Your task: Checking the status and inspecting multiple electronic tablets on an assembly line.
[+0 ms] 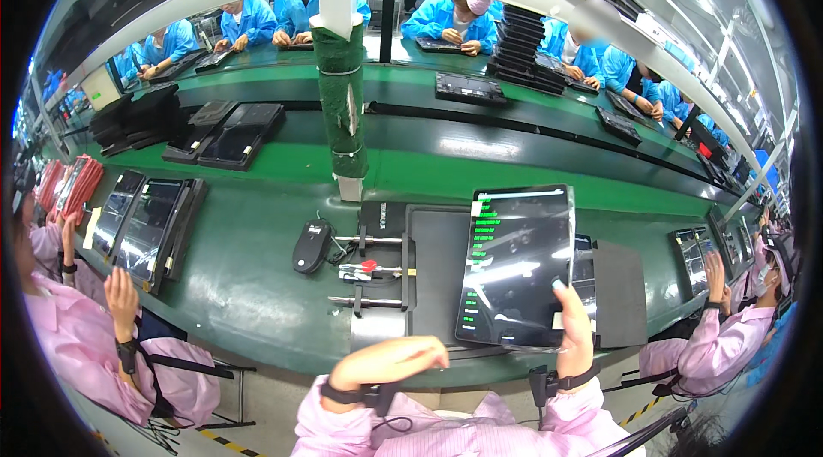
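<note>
My right hand (pixel 573 324) grips the lower right edge of a black tablet (pixel 514 264), holding it upright over the bench; its glossy screen shows green text down the left side. My left hand (pixel 396 361) rests near the bench's front edge with fingers curled and nothing in it. Both my wrists wear black straps over pink sleeves. Under the tablet lies a dark mat (pixel 437 268), and left of it a metal fixture (pixel 377 273) with rods and a red-marked part.
A black handheld scanner (pixel 310 245) lies left of the fixture. A green-wrapped post (pixel 339 97) rises behind. Stacks of tablets (pixel 146 225) sit at left. Pink-sleeved people sit on either side of me; blue-coated workers line the far green bench (pixel 514 114).
</note>
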{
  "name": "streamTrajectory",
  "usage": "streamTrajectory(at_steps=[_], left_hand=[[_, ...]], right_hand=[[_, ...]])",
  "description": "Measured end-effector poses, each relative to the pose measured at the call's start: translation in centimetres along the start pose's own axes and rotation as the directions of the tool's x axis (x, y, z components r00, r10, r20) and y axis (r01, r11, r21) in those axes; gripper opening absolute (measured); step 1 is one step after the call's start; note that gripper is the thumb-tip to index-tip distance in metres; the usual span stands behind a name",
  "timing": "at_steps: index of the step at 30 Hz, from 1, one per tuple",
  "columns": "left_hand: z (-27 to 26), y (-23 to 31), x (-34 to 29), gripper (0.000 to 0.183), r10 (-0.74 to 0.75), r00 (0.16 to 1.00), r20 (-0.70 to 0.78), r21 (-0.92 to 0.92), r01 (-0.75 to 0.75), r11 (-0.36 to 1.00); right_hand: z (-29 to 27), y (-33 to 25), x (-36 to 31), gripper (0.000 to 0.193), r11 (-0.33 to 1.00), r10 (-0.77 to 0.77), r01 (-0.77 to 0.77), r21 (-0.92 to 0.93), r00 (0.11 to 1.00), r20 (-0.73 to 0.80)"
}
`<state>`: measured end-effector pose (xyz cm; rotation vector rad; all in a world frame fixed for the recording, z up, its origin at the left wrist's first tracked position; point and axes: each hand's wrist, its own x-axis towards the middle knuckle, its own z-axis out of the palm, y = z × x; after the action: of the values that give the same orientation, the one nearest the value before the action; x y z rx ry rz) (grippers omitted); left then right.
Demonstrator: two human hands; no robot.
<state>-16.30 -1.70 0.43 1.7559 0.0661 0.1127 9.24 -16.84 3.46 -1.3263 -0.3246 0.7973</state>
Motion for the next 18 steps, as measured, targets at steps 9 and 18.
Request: streamTrajectory(at_steps=[9, 18], left_hand=[[-9.2, -1.8, 0.1, 0.013, 0.244, 0.541, -0.805, 0.370, 0.134, 0.919], [-9.6, -4.6, 1.2, 0.022, 0.343, 0.769, -0.539, 0.737, 0.234, 0.635]], right_hand=[[1.5, 2.6, 2.2, 0.037, 0.971, 0.160, -0.142, -0.193, 0.984, 0.082], [3.9, 3.9, 5.4, 0.054, 0.927, 0.151, -0.061, -0.370, 0.964, 0.221]])
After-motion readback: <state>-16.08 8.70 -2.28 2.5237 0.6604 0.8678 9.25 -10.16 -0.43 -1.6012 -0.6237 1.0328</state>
